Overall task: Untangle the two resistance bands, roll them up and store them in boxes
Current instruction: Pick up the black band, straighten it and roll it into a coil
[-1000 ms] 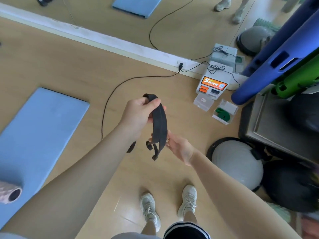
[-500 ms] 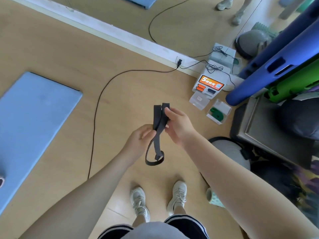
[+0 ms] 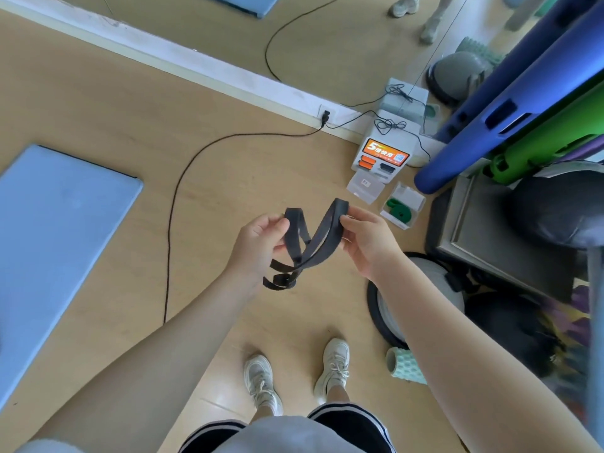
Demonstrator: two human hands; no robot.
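Observation:
A black resistance band [image 3: 322,237] hangs twisted between both hands above the wooden floor. My left hand [image 3: 258,243] pinches one folded end of it, and my right hand [image 3: 367,238] pinches the other. The band's lower loops dangle under my left hand. On the floor ahead stands an open clear box [image 3: 405,204] with a rolled green band [image 3: 397,209] in it. A second clear box [image 3: 365,187] lies just to its left, lid shut.
A blue mat [image 3: 58,233] lies at the left. A black cable [image 3: 183,178] runs across the floor to a wall socket. A white charging station [image 3: 387,148] stands by the mirror. Blue and green rollers, a metal rack and balance domes [image 3: 421,305] crowd the right.
My hands have pulled apart, spreading the band into a wide twisted shape; half a second ago they held it folded close together. The camera has tilted slightly.

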